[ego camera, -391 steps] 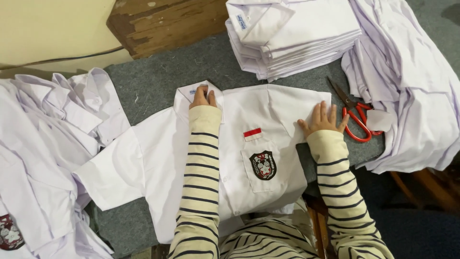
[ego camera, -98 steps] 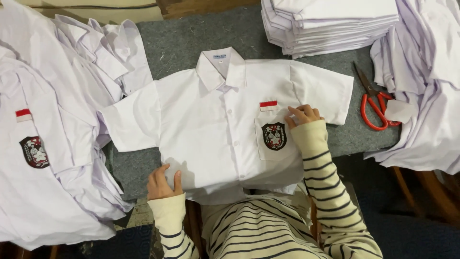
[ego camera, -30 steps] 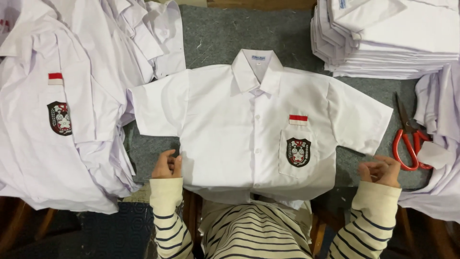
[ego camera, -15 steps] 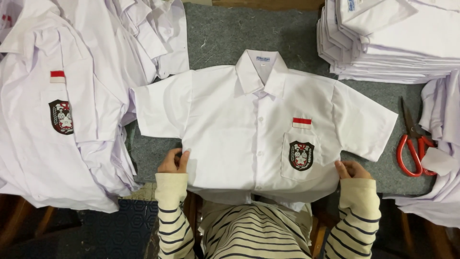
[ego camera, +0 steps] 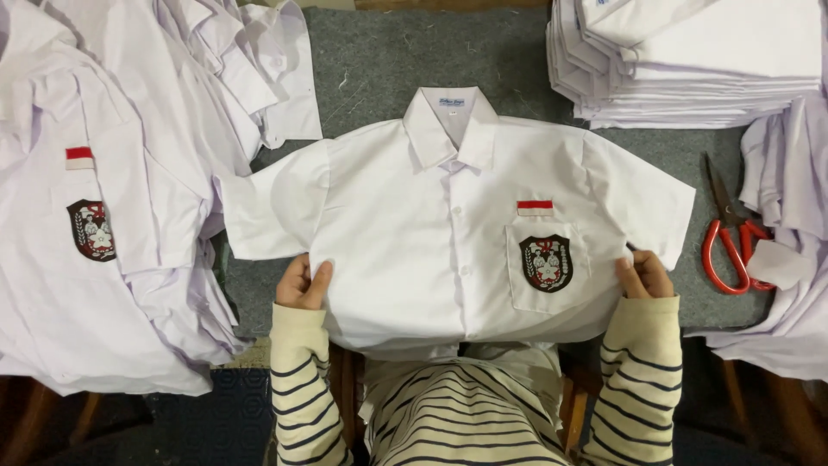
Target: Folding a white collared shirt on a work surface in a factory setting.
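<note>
From the head camera, my left hand point(ego camera: 302, 283) is curled shut on the side seam of the white short-sleeved shirt point(ego camera: 431, 250), thumb on top of the cloth, fingers tucked under it. My right hand point(ego camera: 644, 276) pinches the opposite side seam the same way, just below the sleeve. The shirt lies face up and buttoned in the middle of the grey table point(ego camera: 388, 60), collar pointing away from me, a crest patch point(ego camera: 546, 262) on its pocket.

My fingertips are hidden beneath the fabric on both sides, and the shirt's hem drops over the table edge towards my lap (I can't make out where it ends).

A loose heap of white shirts point(ego camera: 103, 216) crowds the left sleeve. Red-handled scissors point(ego camera: 733, 242) lie just beside my right hand, with a folded stack point(ego camera: 690, 60) beyond them. Bare grey table shows above the collar and around both sleeves.
</note>
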